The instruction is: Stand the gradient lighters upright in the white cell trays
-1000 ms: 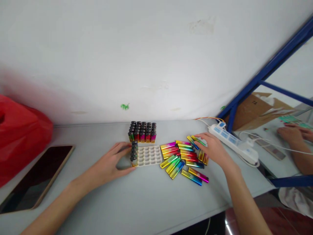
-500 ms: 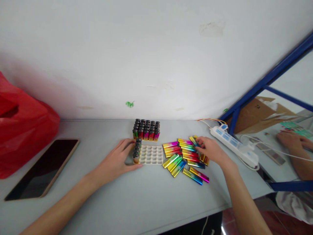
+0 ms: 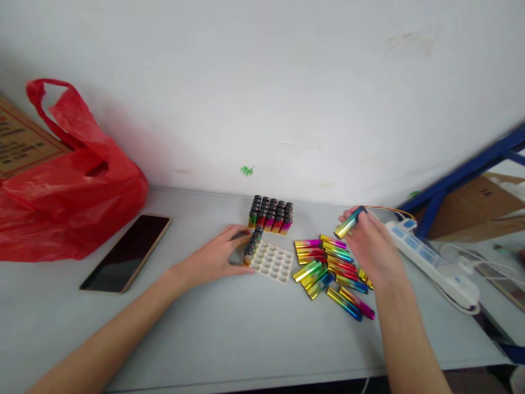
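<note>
A white tray (image 3: 273,261) with rows of round hollows lies on the table, with a row of upright lighters (image 3: 253,247) along its left end. My left hand (image 3: 217,254) grips that end, thumb at the near corner and fingers at the far one. Held above the pile, a gold and blue-green lighter (image 3: 348,223) is between the thumb and fingers of my right hand (image 3: 375,246). Beneath lies a loose pile of shiny lighters (image 3: 328,265) in gold, pink, red, green and blue. Behind the tray stands a block of upright lighters (image 3: 270,215) with black tops.
A dark phone (image 3: 126,253) lies at the left beside a red plastic bag (image 3: 82,202), with a cardboard box (image 3: 24,137) behind it. On the right are a white power strip (image 3: 435,265) with cables and a blue metal frame (image 3: 463,191). A wall backs the table.
My right hand has lifted a lighter from the pile. My left hand stays at the tray's left end, and the tray now sits at more of an angle. The view has shifted left.
</note>
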A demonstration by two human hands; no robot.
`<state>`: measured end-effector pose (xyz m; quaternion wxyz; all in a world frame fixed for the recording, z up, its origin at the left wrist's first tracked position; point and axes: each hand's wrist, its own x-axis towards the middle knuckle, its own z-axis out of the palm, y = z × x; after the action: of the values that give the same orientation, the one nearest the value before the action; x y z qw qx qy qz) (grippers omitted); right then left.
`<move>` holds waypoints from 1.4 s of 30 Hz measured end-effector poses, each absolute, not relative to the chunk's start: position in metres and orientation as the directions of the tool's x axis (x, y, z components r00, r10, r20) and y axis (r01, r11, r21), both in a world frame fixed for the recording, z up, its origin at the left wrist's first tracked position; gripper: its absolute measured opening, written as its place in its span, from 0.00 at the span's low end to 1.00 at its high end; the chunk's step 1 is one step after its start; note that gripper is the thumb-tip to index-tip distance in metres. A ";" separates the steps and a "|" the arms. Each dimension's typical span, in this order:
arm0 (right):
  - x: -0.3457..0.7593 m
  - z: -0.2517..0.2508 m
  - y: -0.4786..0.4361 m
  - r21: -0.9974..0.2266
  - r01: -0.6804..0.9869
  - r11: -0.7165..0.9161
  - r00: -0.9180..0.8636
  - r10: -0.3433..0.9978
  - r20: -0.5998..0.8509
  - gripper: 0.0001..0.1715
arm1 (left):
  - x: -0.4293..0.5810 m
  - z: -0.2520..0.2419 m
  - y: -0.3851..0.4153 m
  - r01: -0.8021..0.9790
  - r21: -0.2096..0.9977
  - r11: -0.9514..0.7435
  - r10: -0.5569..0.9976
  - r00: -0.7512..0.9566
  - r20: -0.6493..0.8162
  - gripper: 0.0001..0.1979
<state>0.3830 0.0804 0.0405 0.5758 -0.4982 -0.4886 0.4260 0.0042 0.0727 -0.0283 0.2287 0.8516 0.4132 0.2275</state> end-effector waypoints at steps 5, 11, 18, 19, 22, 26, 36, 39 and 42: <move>0.317 0.059 0.083 -0.997 -0.044 0.065 -0.188 0.980 0.072 0.25 | 0.008 -0.031 0.069 0.613 0.548 -0.570 0.805 0.552 0.220 0.35; 0.272 0.026 0.078 -0.996 0.085 0.034 -0.326 0.945 0.004 0.30 | 0.016 -0.034 0.065 0.619 0.560 -0.551 0.826 0.499 0.261 0.40; 0.265 0.004 0.058 -0.883 0.417 0.217 -0.174 0.972 0.157 0.34 | 0.015 -0.032 0.066 0.623 0.553 -0.554 0.825 0.502 0.261 0.37; 0.266 0.004 0.058 -0.882 0.420 0.214 -0.166 0.974 0.157 0.33 | 0.014 -0.032 0.066 0.622 0.550 -0.557 0.823 0.504 0.264 0.37; 0.268 0.004 0.058 -0.877 0.432 0.210 -0.147 0.976 0.162 0.27 | 0.014 -0.034 0.066 0.619 0.541 -0.569 0.816 0.505 0.281 0.37; 0.269 0.005 0.058 -0.867 0.443 0.225 -0.123 0.974 0.190 0.26 | 0.013 -0.037 0.068 0.618 0.536 -0.575 0.813 0.502 0.295 0.37; 0.269 0.002 0.059 -0.840 0.474 0.265 -0.153 0.964 0.218 0.26 | 0.014 -0.037 0.068 0.628 0.532 -0.567 0.819 0.501 0.280 0.37; 0.270 0.001 0.059 -0.837 0.479 0.263 -0.156 0.964 0.214 0.26 | 0.015 -0.035 0.067 0.628 0.539 -0.562 0.822 0.497 0.278 0.37; 0.272 0.001 0.060 -0.839 0.473 0.269 -0.203 0.960 0.193 0.23 | 0.017 -0.035 0.065 0.629 0.548 -0.552 0.830 0.481 0.284 0.37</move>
<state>0.2720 0.0600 0.0005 0.3731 -0.5092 -0.7037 0.3260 0.0172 0.0652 -0.0349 0.1884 0.8396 0.4343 0.2664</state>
